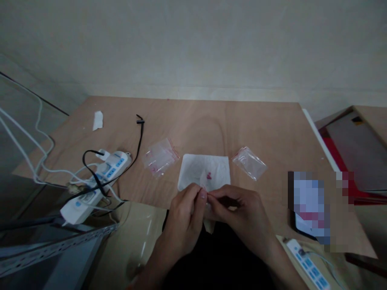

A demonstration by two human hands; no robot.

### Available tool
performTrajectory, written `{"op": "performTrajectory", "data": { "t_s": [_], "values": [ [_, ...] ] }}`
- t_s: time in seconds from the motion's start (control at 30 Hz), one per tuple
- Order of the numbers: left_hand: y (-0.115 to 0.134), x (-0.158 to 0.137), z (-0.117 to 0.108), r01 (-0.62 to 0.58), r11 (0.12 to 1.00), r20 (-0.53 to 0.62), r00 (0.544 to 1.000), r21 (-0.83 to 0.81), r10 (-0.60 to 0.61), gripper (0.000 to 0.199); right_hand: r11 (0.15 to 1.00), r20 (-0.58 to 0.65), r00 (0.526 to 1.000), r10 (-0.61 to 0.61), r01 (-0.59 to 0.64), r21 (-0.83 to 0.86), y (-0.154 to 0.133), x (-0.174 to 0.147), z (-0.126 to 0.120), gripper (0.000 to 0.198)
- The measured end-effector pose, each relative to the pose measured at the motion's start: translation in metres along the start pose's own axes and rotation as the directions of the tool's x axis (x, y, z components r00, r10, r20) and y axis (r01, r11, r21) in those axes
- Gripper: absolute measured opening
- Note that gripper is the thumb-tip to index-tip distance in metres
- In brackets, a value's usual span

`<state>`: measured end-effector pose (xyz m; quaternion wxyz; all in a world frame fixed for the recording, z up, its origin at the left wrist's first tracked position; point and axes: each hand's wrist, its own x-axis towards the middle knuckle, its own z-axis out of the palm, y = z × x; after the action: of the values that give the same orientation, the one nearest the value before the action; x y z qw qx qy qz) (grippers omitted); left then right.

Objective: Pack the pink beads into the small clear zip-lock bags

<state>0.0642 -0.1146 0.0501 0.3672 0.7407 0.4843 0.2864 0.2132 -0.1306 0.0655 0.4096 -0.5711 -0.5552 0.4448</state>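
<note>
Left hand (185, 220) and right hand (243, 205), pinched nearly closed, hold what looks like a clear bag (204, 180) at six o'clock on the white pad (190, 168); probably light, limp, slippery, best gripped by its edges.

Small translucent plastic piece (203, 181), mostly hidden between pinching fingers (200, 200)

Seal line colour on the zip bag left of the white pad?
The seal line is pinkish red; it shows best in the head view.
</note>
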Motion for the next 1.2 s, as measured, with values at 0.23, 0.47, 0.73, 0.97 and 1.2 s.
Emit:
{"op": "performTrajectory", "data": {
  "t_s": [0.23,0.47,0.73,0.97,1.2],
  "values": [
    [0.002,0.0,-0.006,0.015,0.941,0.013,1.0,0.337,-0.021,0.019,0.901,-0.3,0.924,-0.238,0.096,-0.422,0.01,-0.011,-0.001,0.019],
    [0.015,-0.003,-0.016,0.076,0.989,0.09,0.992,0.128,-0.088,0.03,0.897,-0.116,0.913,-0.391,0.35,-0.27,0.021,-0.013,-0.016,0.043],
    [0.019,-0.002,-0.018,0.153,0.981,0.155,0.979,-0.118,-0.134,0.029,0.91,0.166,0.898,-0.407,0.383,0.159,0.038,0.003,-0.01,0.066],
    [-0.007,0.016,0.006,0.304,0.646,-0.044,0.885,-0.7,-0.464,0.03,0.859,0.246,0.866,-0.436,0.481,-0.172,0.018,0.027,-0.028,0.045],
    [-0.005,0.05,0.038,0.439,0.255,0.28,0.829,-0.861,-0.483,0.028,0.196,0.75,0.63,-0.201,0.776,-0.599,-0.034,0.071,-0.032,0.018]
  ]
}}
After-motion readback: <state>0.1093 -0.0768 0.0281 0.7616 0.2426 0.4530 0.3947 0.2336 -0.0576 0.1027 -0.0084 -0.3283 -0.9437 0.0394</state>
